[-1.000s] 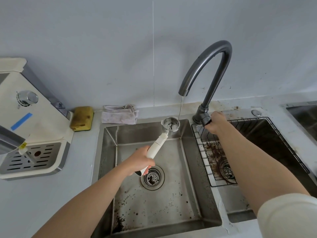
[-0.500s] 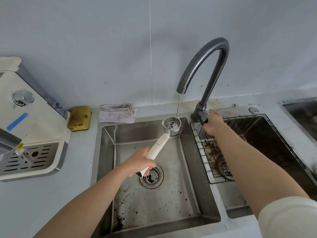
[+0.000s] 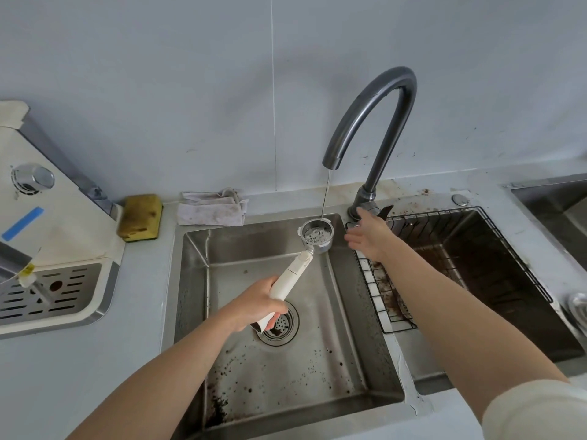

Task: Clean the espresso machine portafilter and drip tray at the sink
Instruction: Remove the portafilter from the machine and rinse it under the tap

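Note:
My left hand (image 3: 254, 304) grips the white handle of the portafilter (image 3: 293, 273) over the left sink basin (image 3: 317, 360). Its metal basket (image 3: 316, 235) sits under the curved grey faucet (image 3: 374, 122), and a thin stream of water runs into it. My right hand (image 3: 370, 236) hovers open just right of the basket, fingers spread, off the faucet lever (image 3: 384, 211). The drip tray (image 3: 50, 293), a slotted metal grate, is still seated in the white espresso machine (image 3: 47, 223) at the left.
Coffee grounds speckle the left basin around its drain (image 3: 279, 325). A wire rack (image 3: 444, 265) sits in the stained right basin. A yellow sponge (image 3: 139, 217) and a folded cloth (image 3: 211, 208) lie on the counter behind the sink.
My right hand has let go of the faucet lever and moved left toward the basket, opening. The water stream keeps running into the portafilter, held steady by my left hand.

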The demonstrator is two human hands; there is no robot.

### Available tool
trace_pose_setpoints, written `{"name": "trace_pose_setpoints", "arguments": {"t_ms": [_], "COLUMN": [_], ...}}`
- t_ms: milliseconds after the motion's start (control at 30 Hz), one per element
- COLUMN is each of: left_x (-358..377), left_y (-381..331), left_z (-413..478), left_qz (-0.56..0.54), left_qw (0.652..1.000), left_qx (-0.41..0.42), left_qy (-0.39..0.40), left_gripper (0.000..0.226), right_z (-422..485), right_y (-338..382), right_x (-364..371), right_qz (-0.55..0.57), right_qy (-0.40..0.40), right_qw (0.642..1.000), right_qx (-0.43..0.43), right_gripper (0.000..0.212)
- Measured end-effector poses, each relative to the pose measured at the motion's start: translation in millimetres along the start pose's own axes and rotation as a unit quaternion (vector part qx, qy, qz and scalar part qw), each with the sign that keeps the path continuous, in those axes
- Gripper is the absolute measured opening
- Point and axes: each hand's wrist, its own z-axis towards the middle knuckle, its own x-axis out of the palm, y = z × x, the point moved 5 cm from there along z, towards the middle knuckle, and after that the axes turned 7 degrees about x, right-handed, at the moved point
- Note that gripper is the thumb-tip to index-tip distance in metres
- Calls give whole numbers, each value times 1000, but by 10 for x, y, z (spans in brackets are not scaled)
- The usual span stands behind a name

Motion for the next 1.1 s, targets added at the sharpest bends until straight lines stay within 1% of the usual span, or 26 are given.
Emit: {"name": "trace_pose_setpoints", "arguments": {"t_ms": [100, 167, 233, 300, 333, 367, 433, 500, 600, 667, 867, 967, 1100], "left_x": [-5, -19, -36, -51, -56, -62, -65, -69, -73, -54, 7, 21, 31], "left_y": [3, -8, -27, -60, -83, -110, -163, -194, -211, -218, -216, -195, -143], "left_z": [34, 61, 88, 121, 137, 151, 178, 210, 254, 284, 347, 364, 347], "left_qz": [-2, 0, 4, 6, 7, 10, 11, 8, 17, 19, 19, 26, 24], "left_qw": [1000, 1000, 1000, 1000, 1000, 999, 999, 999, 999, 999, 998, 998, 997], "left_qx": [6, 9, 8, 10, 13, 17, 25, 29, 21, 25, 46, 40, 22], "left_qy": [2, -3, -12, -20, -24, -29, -36, -42, -44, -40, -39, -52, -70], "left_gripper": [36, 35, 36, 42, 45, 49, 54, 54, 51, 53, 60, 59, 52], "right_z": [-57, -100, -152, -186, -185, -181, -172, -157, -136, -132, -99, -72, -44], "right_y": [-189, -313, -422, -491, -511, -526, -542, -549, -537, -529, -559, -575, -617], "right_x": [117, 191, 267, 349, 387, 422, 485, 538, 570, 563, 532, 532, 568], "right_qz": [-40, -45, -46, -47, -45, -38, -19, -13, -6, 5, 24, 29, 38], "right_qy": [96, 151, 195, 214, 213, 203, 177, 156, 132, 116, 98, 98, 106], "right_qw": [994, 987, 980, 976, 976, 978, 983, 985, 987, 988, 989, 990, 989], "right_qx": [17, 21, 11, -10, -23, -34, -52, -68, -93, -102, -104, -100, -90], "right_gripper": [60, 56, 43, 23, 14, 11, 21, 32, 34, 34, 29, 31, 26]}}
